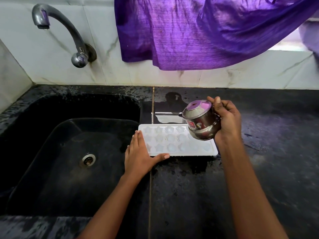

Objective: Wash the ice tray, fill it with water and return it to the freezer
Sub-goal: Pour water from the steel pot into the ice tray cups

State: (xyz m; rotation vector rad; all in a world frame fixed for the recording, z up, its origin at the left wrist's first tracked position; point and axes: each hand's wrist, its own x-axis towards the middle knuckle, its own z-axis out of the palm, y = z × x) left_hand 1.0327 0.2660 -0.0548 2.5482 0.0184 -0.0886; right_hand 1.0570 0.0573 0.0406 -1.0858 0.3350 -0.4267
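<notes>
Left hand (139, 156) flat, fingers straight, thumb spread, right hand (226, 118) raised, fingers curled round steel pot (200, 123)

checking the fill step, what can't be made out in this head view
- Head view: the ice tray's upper right cells, hidden behind the steel pot in the right hand.
- Head view: water in the cells, white on white, cannot tell.
- Head view: the pot's inside, hidden by its own wall; its red label is too small to read.
- Freezer: outside the frame.
</notes>
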